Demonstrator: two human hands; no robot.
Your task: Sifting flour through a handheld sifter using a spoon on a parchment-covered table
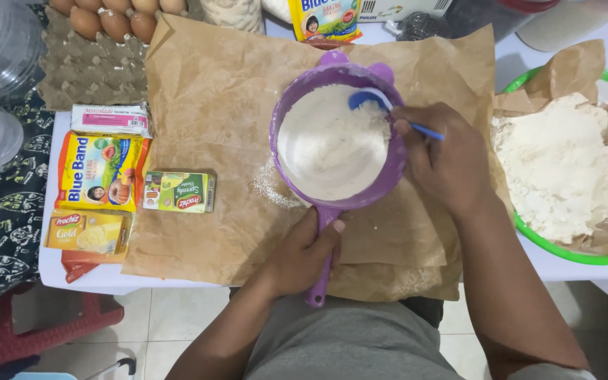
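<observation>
A purple sieve [288, 105] half full of white flour is held over the brown baking paper [212, 98]. My left hand [304, 253] grips the sieve's purple handle near the table's front edge. My right hand [445, 158] holds a blue spoon [369, 100], whose bowl rests in the flour at the sieve's far right side. A small patch of sifted flour [269, 184] lies on the paper beneath the sieve's left edge.
A green bowl [564, 252] lined with brown paper and heaped with flour sits at the right. At the left lie a yellow margarine pack [100, 172], a small green box [177, 191], a yellow cheese box [87, 231] and an egg tray [86, 63]. A red stool [43, 331] stands below.
</observation>
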